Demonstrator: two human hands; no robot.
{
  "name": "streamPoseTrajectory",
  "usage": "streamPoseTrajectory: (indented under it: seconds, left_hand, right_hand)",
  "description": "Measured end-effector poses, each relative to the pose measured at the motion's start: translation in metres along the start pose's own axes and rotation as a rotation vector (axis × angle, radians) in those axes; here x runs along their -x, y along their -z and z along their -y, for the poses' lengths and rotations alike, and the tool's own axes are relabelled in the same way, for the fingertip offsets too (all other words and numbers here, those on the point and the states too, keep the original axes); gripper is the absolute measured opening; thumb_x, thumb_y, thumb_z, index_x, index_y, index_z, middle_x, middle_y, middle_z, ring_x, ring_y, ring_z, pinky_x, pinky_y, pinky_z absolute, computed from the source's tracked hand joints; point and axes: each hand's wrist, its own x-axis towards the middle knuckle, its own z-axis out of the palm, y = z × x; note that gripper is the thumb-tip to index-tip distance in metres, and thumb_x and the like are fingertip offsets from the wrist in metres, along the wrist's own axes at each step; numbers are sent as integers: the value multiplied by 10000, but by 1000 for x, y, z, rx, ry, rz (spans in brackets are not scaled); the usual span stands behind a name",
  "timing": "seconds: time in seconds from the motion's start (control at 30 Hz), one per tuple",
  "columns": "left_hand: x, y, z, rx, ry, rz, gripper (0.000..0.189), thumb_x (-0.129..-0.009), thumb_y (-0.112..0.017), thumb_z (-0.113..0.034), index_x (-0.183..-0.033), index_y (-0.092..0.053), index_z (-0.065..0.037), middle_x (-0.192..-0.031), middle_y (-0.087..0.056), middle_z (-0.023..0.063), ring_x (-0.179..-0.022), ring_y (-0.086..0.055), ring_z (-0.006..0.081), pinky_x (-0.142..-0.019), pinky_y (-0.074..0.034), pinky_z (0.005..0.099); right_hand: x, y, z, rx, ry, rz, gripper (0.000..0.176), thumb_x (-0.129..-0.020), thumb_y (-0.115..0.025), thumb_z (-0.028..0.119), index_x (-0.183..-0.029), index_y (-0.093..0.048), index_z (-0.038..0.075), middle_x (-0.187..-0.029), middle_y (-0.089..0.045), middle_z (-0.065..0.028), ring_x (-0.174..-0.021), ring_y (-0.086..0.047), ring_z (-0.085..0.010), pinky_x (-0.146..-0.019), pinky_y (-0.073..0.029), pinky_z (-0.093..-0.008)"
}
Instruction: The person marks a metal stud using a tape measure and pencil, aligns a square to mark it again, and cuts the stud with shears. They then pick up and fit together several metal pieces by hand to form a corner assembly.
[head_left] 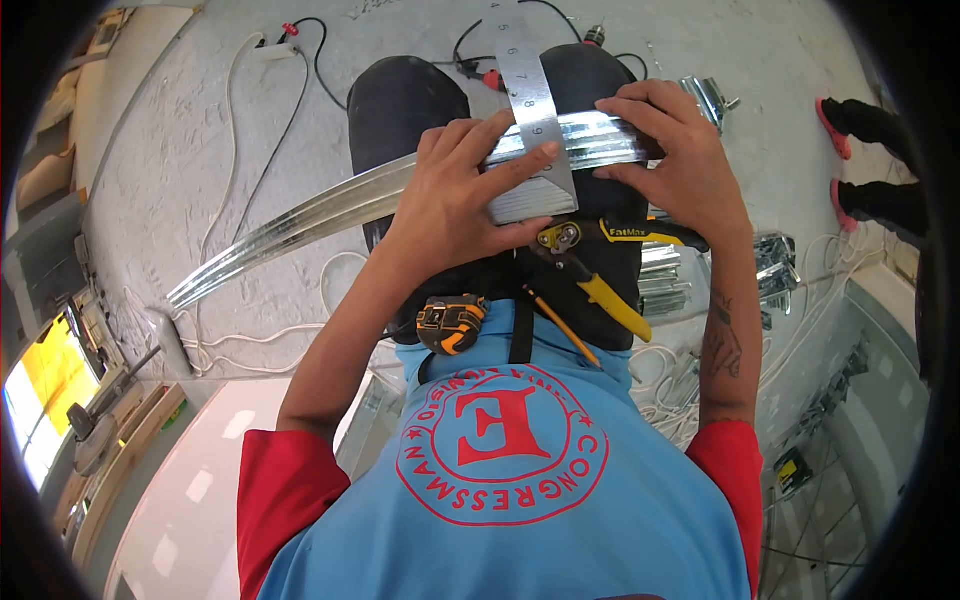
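A long shiny metal channel point(320, 212) lies across my lap, its left end reaching out over the floor. My left hand point(455, 185) is closed around a try square point(530, 95), pressing its stock and numbered blade against the channel. The blade crosses the metal and points away from me. Farther right, my right hand point(680, 145) grips the channel near its right end, thumb below and fingers on top. Yellow-and-black tin snips point(600, 290) rest on my lap just below the square. A tape measure point(450, 322) and a pencil point(562, 325) lie near my waist.
More metal channel pieces point(665, 280) lie on the floor at right. White cables point(250, 335) run over the floor on both sides. A power tool point(594, 36) with a black cord is beyond my knees. Another person's legs point(880, 135) stand at far right.
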Motion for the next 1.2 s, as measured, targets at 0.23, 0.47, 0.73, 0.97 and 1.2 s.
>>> streamPoseTrajectory:
  seconds: [0.23, 0.47, 0.73, 0.97, 1.2]
  left_hand:
    - [0, -1, 0, 0, -7, -4, 695, -630, -881, -333, -1292, -687, -250, -1302, -574, 119, -1063, -558, 300, -945, -422, 424]
    - [1, -7, 3, -14, -8, -22, 692, -605, -890, -324, -1263, -694, -237, -1273, -578, 114, -1049, -557, 298, -910, -426, 435]
    - [2, -10, 2, -13, -1, -45, 682, -595, -893, -304, -1246, -704, -236, -1268, -583, 104, -1027, -553, 295, -896, -422, 435]
    - [0, -10, -2, 0, -14, -76, 671, -593, -891, -293, -1239, -715, -240, -1261, -588, 95, -1016, -550, 289, -900, -422, 430]
    - [3, -5, -4, 2, -25, -87, 655, -615, -875, -300, -1247, -714, -236, -1259, -598, 98, -1028, -552, 288, -913, -421, 425]
  right_hand:
    - [2, 0, 0, -14, 2, 1, 560, -646, -873, 128, -1178, -700, 97, -1141, -647, -96, -1107, -608, -320, -963, -493, -399]
    - [50, 36, 98, 152, 37, 85, 332, -793, -816, 186, -1069, -673, 70, -1037, -682, -97, -902, -684, -255, -719, -557, -377]
    - [148, -64, 122, 231, -387, 656, 125, -868, -614, 144, -831, -595, 27, -750, -649, -154, -719, -699, -311, -632, -554, -416]
    - [160, 45, 111, -313, -262, 374, 116, -833, -706, 52, -867, -618, -16, -758, -629, -133, -585, -656, -214, -550, -541, -333]
    - [92, 25, 118, -722, -458, -657, 48, -910, -665, -15, -952, -649, -30, -898, -687, -100, -741, -670, -119, -693, -547, -261]
